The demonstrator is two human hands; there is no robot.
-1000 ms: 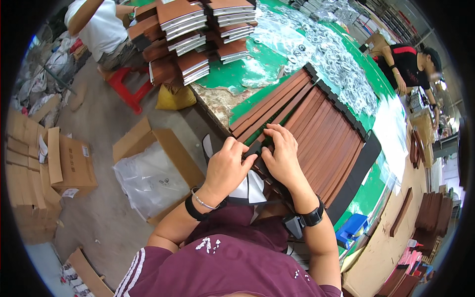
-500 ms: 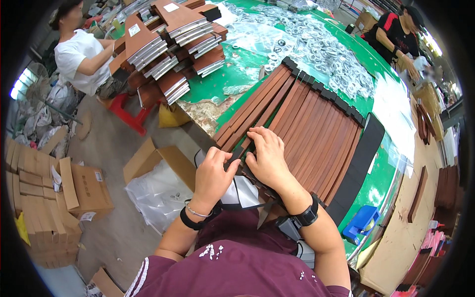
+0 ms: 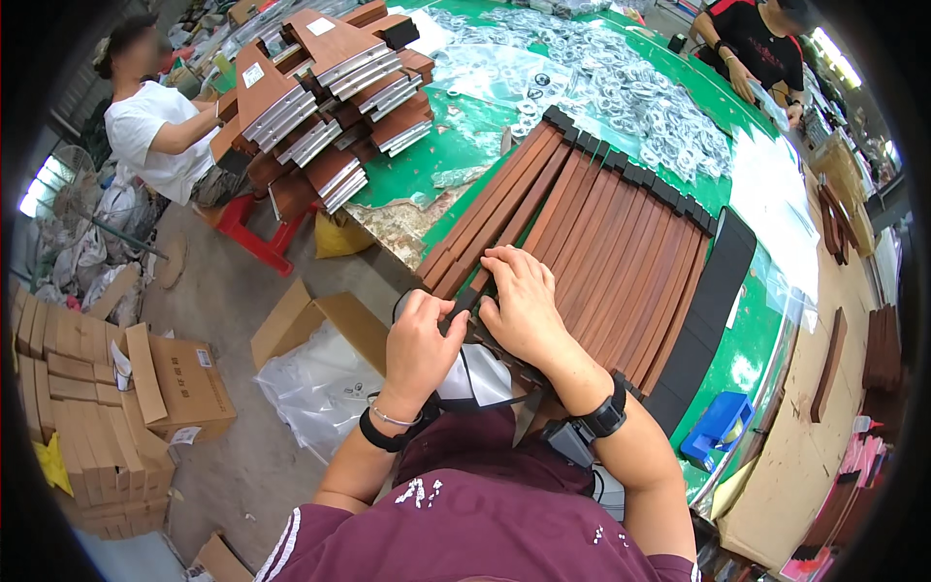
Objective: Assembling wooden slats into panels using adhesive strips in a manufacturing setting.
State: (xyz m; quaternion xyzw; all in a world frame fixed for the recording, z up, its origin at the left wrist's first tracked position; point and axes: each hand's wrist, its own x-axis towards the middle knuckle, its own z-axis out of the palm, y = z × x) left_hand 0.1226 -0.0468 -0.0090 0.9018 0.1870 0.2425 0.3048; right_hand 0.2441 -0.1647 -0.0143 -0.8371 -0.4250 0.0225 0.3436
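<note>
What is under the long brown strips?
The long brown leather strips lie side by side on a green table. Both hands, left hand and right hand, cover their near ends, hiding what lies beneath.

Beyond your hands: metal rings point(image 3: 621, 87) heaped on green worktop point(image 3: 436, 165). Up-left of your hands: stacked brown pieces point(image 3: 320, 92), red stool point(image 3: 257, 238). Left of your hands: open carton point(image 3: 310, 320) on floor, plastic bag point(image 3: 315, 388). Right: blue bin point(image 3: 718, 427).

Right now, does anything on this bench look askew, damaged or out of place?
The green table cover is worn away at the near corner, baring mottled board. The brown strips lie in an even row; both hands work at their near ends.
</note>
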